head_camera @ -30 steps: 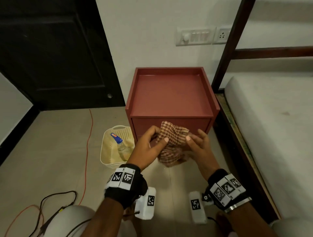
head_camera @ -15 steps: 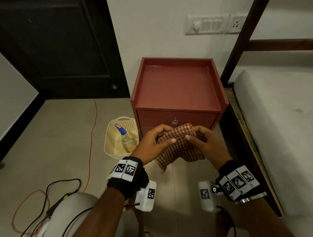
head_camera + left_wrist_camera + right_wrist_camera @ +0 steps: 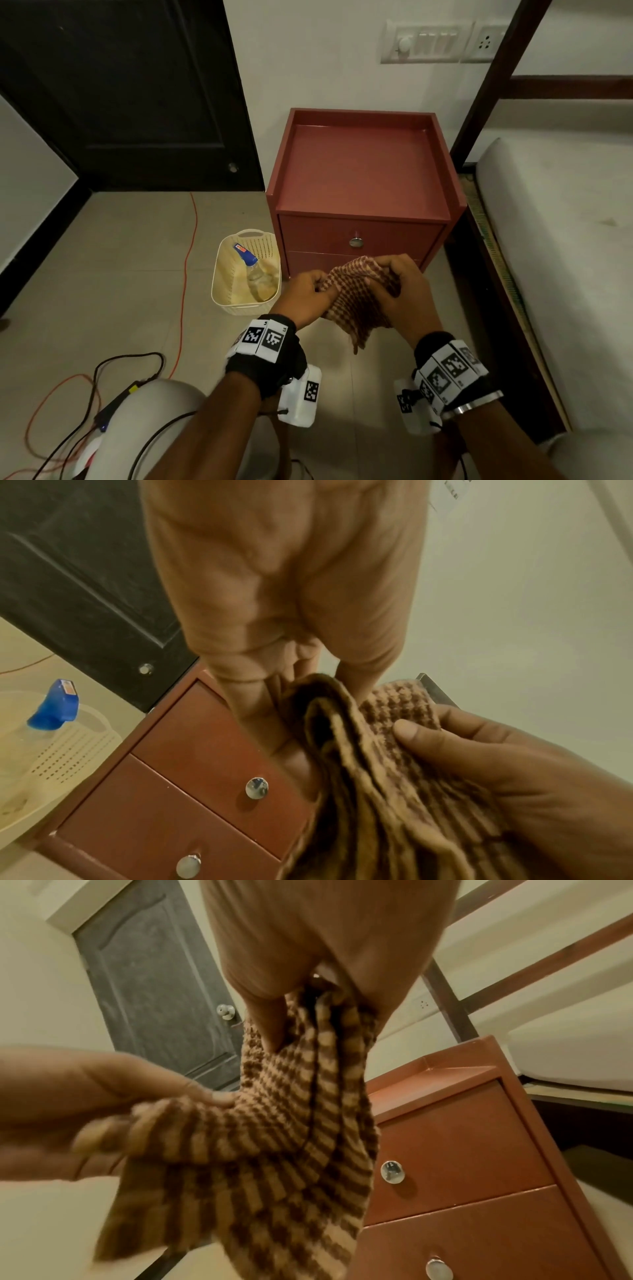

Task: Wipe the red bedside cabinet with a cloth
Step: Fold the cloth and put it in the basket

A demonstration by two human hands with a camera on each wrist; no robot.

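Observation:
The red bedside cabinet (image 3: 363, 171) stands against the wall, with a rimmed top and two drawers with metal knobs (image 3: 356, 242). In front of its lower drawer I hold a brown-and-tan checked cloth (image 3: 356, 298) in both hands. My left hand (image 3: 308, 294) pinches its left edge and my right hand (image 3: 400, 291) grips the bunched top. The cloth (image 3: 301, 1123) hangs in folds below my right hand (image 3: 308, 961). In the left wrist view, my left hand (image 3: 274, 669) holds the cloth (image 3: 377, 777) close to the upper drawer (image 3: 205, 745).
A cream plastic basket (image 3: 245, 274) with a blue-capped spray bottle (image 3: 253, 270) sits on the floor left of the cabinet. A bed with a mattress (image 3: 555, 257) is at the right, a dark door (image 3: 130, 92) at the left. Cables (image 3: 185, 274) cross the floor.
The cloth has been gathered into a tighter bundle between my hands. My head has come closer, so more of the cabinet's drawer front shows.

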